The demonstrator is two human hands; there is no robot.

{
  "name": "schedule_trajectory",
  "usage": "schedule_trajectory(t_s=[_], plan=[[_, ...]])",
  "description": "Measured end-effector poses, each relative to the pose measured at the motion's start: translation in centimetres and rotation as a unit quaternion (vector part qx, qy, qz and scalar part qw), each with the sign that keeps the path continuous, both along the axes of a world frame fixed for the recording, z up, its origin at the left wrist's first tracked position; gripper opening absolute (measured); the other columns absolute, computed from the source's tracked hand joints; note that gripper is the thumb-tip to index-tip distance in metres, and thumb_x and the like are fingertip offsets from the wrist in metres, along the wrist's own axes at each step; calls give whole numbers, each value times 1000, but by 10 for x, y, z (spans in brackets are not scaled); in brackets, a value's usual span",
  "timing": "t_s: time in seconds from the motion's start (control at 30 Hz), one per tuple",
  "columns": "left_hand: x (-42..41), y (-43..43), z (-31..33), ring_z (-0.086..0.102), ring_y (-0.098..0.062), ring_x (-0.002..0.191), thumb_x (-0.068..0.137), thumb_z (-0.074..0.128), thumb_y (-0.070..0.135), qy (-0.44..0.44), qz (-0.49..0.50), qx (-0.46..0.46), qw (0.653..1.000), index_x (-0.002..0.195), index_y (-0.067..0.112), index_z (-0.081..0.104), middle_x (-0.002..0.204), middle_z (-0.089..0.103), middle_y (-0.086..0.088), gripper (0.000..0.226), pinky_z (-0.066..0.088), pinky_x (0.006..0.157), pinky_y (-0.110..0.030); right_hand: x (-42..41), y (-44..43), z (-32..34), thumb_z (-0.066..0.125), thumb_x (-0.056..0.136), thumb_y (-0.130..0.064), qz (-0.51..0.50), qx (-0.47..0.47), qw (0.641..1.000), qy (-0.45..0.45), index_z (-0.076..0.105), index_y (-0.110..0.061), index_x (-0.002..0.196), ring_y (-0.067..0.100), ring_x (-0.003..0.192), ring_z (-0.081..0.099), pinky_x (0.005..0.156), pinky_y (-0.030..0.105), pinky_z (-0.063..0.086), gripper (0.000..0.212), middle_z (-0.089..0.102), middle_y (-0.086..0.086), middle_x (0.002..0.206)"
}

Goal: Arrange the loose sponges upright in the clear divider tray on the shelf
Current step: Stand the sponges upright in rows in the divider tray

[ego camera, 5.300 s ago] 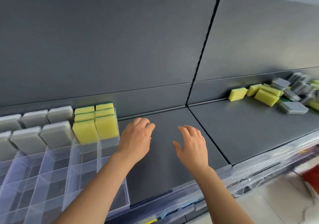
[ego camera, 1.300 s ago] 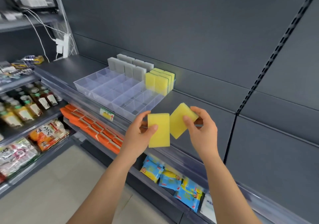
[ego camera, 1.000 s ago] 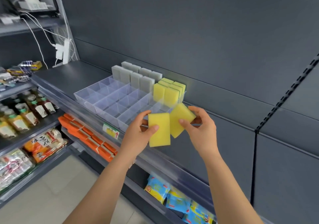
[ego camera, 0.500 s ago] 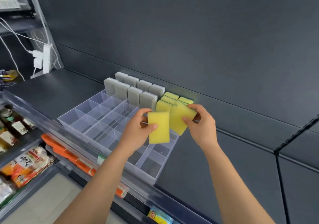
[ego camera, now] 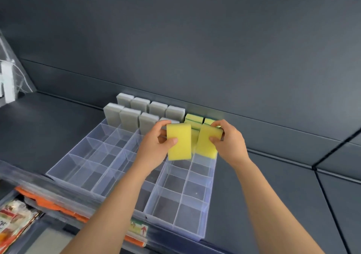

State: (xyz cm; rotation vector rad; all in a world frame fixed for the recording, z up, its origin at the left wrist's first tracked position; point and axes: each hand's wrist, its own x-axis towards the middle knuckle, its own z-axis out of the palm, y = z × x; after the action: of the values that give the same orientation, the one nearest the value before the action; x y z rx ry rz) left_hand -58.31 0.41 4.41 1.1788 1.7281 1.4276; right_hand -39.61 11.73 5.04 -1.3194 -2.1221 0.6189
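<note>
My left hand [ego camera: 154,148] grips a yellow sponge [ego camera: 179,141] upright above the clear divider tray [ego camera: 134,177]. My right hand [ego camera: 228,142] grips a second yellow sponge [ego camera: 207,140], also upright, just to the right of the first. Both sponges hover over the tray's right-hand columns, in front of the yellow sponges [ego camera: 193,119] that stand in the back rows. Several grey sponges [ego camera: 140,111] stand upright in the tray's back left rows. The front compartments hold nothing.
The tray sits on a dark grey shelf [ego camera: 273,185] against a dark back panel. Below the shelf edge are a price label [ego camera: 138,228], orange packets [ego camera: 48,205] and snack bags [ego camera: 11,220]. A white power strip [ego camera: 7,81] hangs at the far left.
Earlier my hands were empty over the bare shelf. Since then each hand holds a yellow sponge, and both have moved forward and down until they are over the tray's right columns.
</note>
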Motion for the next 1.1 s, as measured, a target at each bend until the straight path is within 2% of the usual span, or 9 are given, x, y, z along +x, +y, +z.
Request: schedule_trajectory(t_s=[0.1, 0.23, 0.37, 0.57, 0.7, 0.8, 0.87, 1.0, 1.1], plan=[[-6, 8, -4, 63, -12, 97, 84, 67, 14, 2, -14, 7, 1000, 102, 51, 49, 107, 64, 10, 44, 52, 88, -47, 0, -2, 2, 66, 83, -11, 3, 6, 999, -36, 53, -25, 110, 9, 68, 45, 61, 26, 34, 32, 51, -5, 89], [-7, 15, -6, 63, -11, 95, 84, 67, 13, 0, -29, 18, 999, 102, 51, 49, 106, 64, 9, 46, 54, 86, -43, 0, -4, 6, 66, 83, -11, 11, 20, 996, -88, 51, -24, 110, 17, 70, 49, 64, 27, 34, 33, 53, -2, 98], [-7, 20, -9, 63, -12, 97, 84, 67, 12, -5, -36, 18, 999, 102, 49, 50, 109, 64, 6, 45, 54, 85, -45, -7, -13, -3, 61, 85, -3, -29, 75, 993, -82, 52, -14, 111, 28, 74, 51, 63, 33, 43, 29, 55, 7, 99], [-7, 27, -13, 62, -11, 94, 85, 67, 15, 21, -39, 12, 999, 117, 37, 49, 107, 64, 6, 43, 54, 84, -41, -14, -20, -17, 57, 84, 5, -80, 115, 988, -56, 53, -8, 112, 29, 89, 48, 64, 31, 39, 31, 52, 9, 101], [-6, 30, -13, 62, -10, 90, 84, 67, 13, 25, -36, 25, 999, 115, 39, 48, 104, 64, 5, 44, 53, 81, -36, -6, -16, -14, 64, 83, -4, -35, 100, 992, -67, 55, -14, 109, 25, 81, 50, 62, 30, 40, 29, 52, 0, 94], [-3, 32, -13, 62, -10, 89, 84, 67, 13, 28, -35, 29, 999, 113, 41, 48, 103, 63, 6, 45, 53, 80, -35, 0, -13, -14, 69, 82, -15, 7, 53, 989, -139, 58, -20, 108, 21, 93, 53, 69, 32, 47, 29, 61, -2, 102], [-2, 33, -13, 62, -11, 90, 84, 67, 12, 31, -35, 30, 998, 113, 42, 47, 104, 63, 6, 46, 53, 81, -36, -2, -17, -21, 68, 83, -18, 1, 47, 987, -151, 59, -19, 108, 20, 97, 52, 67, 31, 46, 26, 61, -2, 102], [-2, 32, -12, 60, -5, 89, 85, 66, 13, 76, -32, 35, 996, 115, 41, 47, 98, 60, 14, 46, 52, 80, -33, -8, -23, -34, 67, 85, -14, -43, 84, 991, -96, 63, -15, 107, 19, 81, 50, 62, 28, 42, 22, 56, 0, 102], [-2, 32, -13, 54, -12, 87, 86, 64, 14, 144, -26, 41, 988, 125, 37, 46, 98, 54, 14, 49, 47, 80, -31, -8, -21, -36, 68, 85, -15, -52, 92, 991, -85, 64, -15, 107, 18, 74, 48, 61, 29, 45, 22, 53, 0, 103]])
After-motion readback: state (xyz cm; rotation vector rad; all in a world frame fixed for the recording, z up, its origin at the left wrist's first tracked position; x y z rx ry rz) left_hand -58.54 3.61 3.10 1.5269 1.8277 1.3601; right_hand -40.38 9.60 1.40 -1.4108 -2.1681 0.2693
